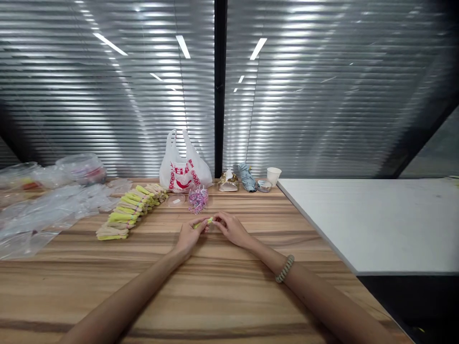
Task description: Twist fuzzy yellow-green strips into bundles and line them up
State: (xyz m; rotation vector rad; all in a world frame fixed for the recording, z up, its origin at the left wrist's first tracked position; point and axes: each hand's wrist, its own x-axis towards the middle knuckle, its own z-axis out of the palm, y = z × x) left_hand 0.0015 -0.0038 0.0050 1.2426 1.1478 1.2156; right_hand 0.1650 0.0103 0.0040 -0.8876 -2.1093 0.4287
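Observation:
Over the middle of the wooden table (215,286), my left hand (192,235) is closed on a small yellow piece (210,220). My right hand (229,228) is close beside it, its fingertips pinched at the right end of the piece; whether they grip anything besides it is too small to tell. Just beyond my hands stands a clear container with pink and purple ties (198,198). To the left, a long row of yellow and beige bundles (124,215) lies on the table.
A white bag with red print (184,169) stands at the back. Right of it are a gold package (228,181), a blue wrapped item (247,177), a tape roll (264,185) and a paper cup (273,176). Clear plastic bags (53,205) cover the left side. A white table (376,220) adjoins on the right.

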